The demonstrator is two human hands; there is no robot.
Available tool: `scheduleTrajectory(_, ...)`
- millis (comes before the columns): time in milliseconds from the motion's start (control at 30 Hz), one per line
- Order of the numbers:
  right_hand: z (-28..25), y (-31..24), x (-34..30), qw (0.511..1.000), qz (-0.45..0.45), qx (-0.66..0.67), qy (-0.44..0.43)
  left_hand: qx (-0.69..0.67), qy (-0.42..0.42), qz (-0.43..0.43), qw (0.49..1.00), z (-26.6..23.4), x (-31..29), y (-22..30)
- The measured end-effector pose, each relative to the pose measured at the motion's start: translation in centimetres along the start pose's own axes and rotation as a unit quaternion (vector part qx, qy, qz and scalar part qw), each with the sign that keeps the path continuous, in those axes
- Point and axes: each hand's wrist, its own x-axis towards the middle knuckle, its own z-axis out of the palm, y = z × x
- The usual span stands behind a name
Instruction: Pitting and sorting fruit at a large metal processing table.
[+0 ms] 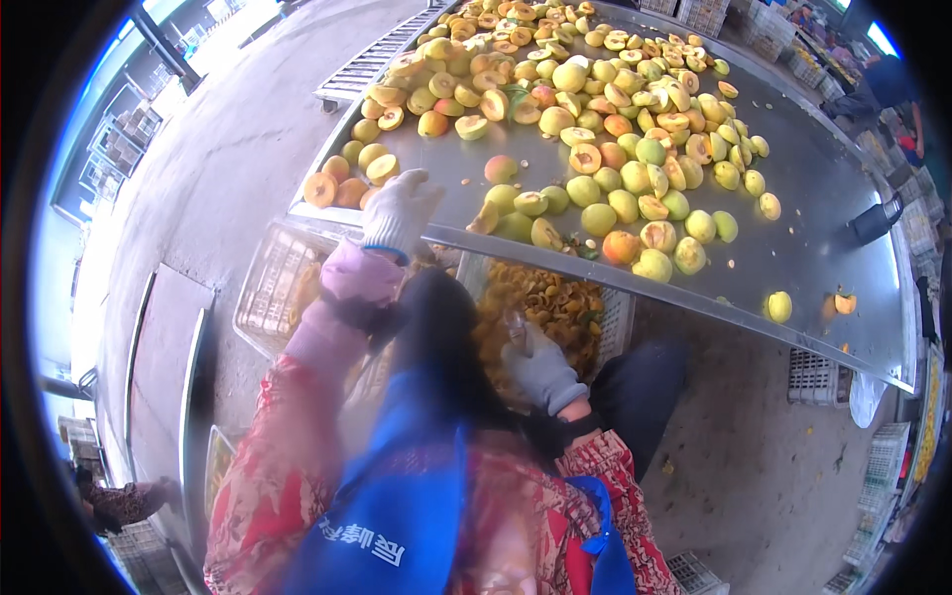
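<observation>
My left hand (402, 212), in a white knit glove, is at the near left edge of a metal table (456, 183). Its fingers are loosely bent, and I see nothing in them. Close beside it lie halved yellow peaches (382, 169). Lower down, my right hand (540, 369), also gloved, is closed around a small shiny tool (516, 325), blurred and partly hidden by the fingers. That hand is over a crate (617, 322) filled with cut peach pieces (555, 297), between my knees. Whole and halved peaches (605, 129) are heaped across the table.
Another pale plastic crate (268, 293) stands left of my legs. A dark bottle (877, 220) is at the table's right side, near two stray fruits. A slatted rack (372, 69) adjoins the table's far left. People (888, 84) and stacked crates are at the far right.
</observation>
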Motion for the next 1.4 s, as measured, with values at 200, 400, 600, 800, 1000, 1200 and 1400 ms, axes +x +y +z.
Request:
scheduleTrajectory(200,-0.2,-3.1,1.0,0.998,-0.053,-0.001,0.045,0.078,-0.233,0.090,0.965,7.0,9.5,9.9)
scheduleTrajectory(400,3.1,6.3,3.7,0.982,-0.073,-0.149,0.087,0.019,-0.266,-0.011,0.964,16.4,11.5,16.6)
scheduleTrajectory(600,-0.8,-1.5,1.4,0.996,-0.066,-0.052,0.029,0.049,-0.361,0.173,0.915,15.3,12.0,13.4)
scheduleTrajectory(800,3.5,1.1,2.9,0.981,-0.115,-0.016,0.158,-0.048,-0.259,0.049,0.964,14.5,9.1,12.2)
scheduleTrajectory(1000,2.5,1.6,1.4,0.920,-0.065,0.369,0.111,-0.507,-0.213,-0.142,0.823,7.4,4.5,9.6)
scheduleTrajectory(1200,-1.1,-4.8,-0.9,0.968,0.016,0.214,0.130,-0.702,-0.219,-0.307,0.604,3.2,-7.7,5.6)
scheduleTrajectory(1400,1.7,-4.9,0.3,0.988,-0.005,0.123,0.098,-0.744,-0.111,-0.426,0.502,4.9,-12.0,4.3)
